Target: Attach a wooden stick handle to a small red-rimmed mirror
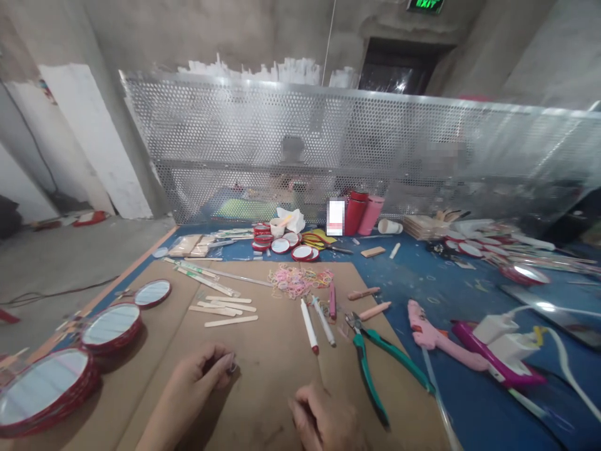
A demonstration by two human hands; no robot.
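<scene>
Low over the brown cardboard point(263, 401), my left hand point(201, 376) has thumb and forefinger pinched together; whatever may be between them is too small to name. My right hand point(326, 416) rests at the front with its fingers curled in, and their inside is hidden. Beyond it lie a white marker with a red end point(308, 326), a clear-barrelled pen point(323, 321) and green-handled pliers point(370, 351) with their handles apart. Several wooden craft sticks point(231, 321) are scattered past my left hand. Farther back is a heap of pink and yellow rubber bands point(298, 280).
Round red-rimmed mirror-like tins point(113, 326) line the left edge. At right, a pink glue gun point(427, 332) lies beside a purple power strip point(502, 360) with cables. Red and pink bottles point(357, 213) stand before a perforated metal screen point(235, 131); a person is behind it.
</scene>
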